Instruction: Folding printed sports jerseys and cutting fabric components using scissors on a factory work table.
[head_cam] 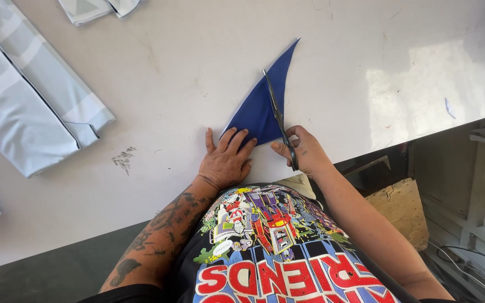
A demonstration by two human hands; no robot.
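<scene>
I see my left hand lying flat on the white table at the centre of the frame, fingers spread, with the fingertips pressing on the lower corner of a blue triangle of cloth. That hand's grip is open; it closes around nothing and only pins the cloth down. The cloth lies just above centre, its long point running toward the upper middle of the frame.

My right hand sits just to the right of the left one, near the table's edge. Its grip is closed around the handles of a pair of scissors, with the thumb and fingers through or around the loops; I cannot tell exactly which fingers go where. The blades reach up and slightly left along the right edge of the blue cloth, lying over it.

At the left of the frame, long folded strips of pale grey cloth lie across the table, well apart from the hands. Another pale piece sits at the top edge, upper left. A small dark smudge marks the table to the left of my left hand. At the lower right, below the table's edge, there is a piece of brown board.
</scene>
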